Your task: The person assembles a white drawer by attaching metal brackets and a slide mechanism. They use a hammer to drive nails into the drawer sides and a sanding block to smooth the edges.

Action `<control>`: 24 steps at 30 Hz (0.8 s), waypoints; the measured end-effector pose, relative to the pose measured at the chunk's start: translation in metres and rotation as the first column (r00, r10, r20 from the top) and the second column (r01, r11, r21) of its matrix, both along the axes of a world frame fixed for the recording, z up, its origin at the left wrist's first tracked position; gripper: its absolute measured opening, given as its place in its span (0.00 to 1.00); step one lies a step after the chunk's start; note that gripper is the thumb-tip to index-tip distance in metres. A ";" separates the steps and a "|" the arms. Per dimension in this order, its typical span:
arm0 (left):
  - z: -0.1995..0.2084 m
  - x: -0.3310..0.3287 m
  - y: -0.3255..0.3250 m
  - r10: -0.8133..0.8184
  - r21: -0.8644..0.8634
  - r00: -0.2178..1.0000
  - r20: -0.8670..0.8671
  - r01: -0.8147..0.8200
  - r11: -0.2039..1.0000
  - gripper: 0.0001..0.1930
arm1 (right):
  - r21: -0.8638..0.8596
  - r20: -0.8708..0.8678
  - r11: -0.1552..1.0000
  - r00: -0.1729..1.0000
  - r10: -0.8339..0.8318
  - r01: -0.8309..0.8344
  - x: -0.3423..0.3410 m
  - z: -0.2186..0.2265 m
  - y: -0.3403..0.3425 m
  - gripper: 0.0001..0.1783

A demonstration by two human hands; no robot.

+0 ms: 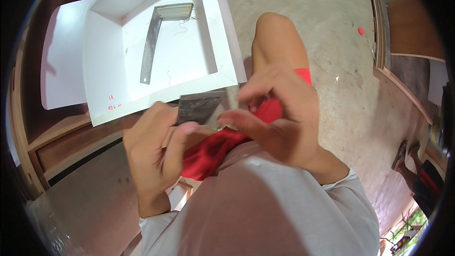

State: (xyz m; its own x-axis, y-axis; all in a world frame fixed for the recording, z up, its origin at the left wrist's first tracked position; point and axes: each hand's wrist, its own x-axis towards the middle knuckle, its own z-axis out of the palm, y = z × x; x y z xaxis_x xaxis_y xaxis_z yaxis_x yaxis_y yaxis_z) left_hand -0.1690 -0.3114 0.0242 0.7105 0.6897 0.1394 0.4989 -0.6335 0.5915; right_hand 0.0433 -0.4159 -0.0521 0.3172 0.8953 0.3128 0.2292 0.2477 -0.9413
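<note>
In front of my lap, my left hand (154, 149) pinches one end of a dark, flat rectangular piece (199, 107) between thumb and fingers. It may be a blade or a pad; its exact kind does not show. My right hand (286, 118) is just to the right of it, blurred by motion, with curved fingers and a gap between thumb and forefinger. I make out nothing held there. Beyond both hands, a white open box like a drawer (163, 83) bears red handwriting. Inside it lies a metal try square (150, 50).
A rounded white panel (64, 57) and brown wooden cabinet frames (78, 149) stand at the left. My bent knee (277, 33) rises beside the box. A small red object (361, 31) lies on the concrete floor (332, 33). Another person's legs (419, 175) show at the right rim.
</note>
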 end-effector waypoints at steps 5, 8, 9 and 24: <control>-0.002 -0.025 0.004 0.084 0.293 0.990 -0.110 -0.049 0.955 0.07 | 0.081 0.360 0.994 0.927 -0.104 0.080 0.017 -0.013 0.016 0.45; -0.009 -0.032 0.003 0.124 0.333 0.984 -0.130 -0.075 0.940 0.09 | 0.091 0.352 0.995 0.933 -0.075 0.046 0.003 -0.020 0.031 0.46; -0.010 -0.034 0.004 0.127 0.361 0.985 -0.121 -0.076 0.930 0.09 | 0.107 0.325 0.992 0.941 -0.096 0.065 -0.004 -0.026 0.037 0.45; -0.030 -0.040 0.023 0.121 0.404 0.991 0.065 -0.137 0.905 0.09 | 0.214 0.159 0.956 0.959 -0.236 0.200 -0.037 -0.055 0.069 0.34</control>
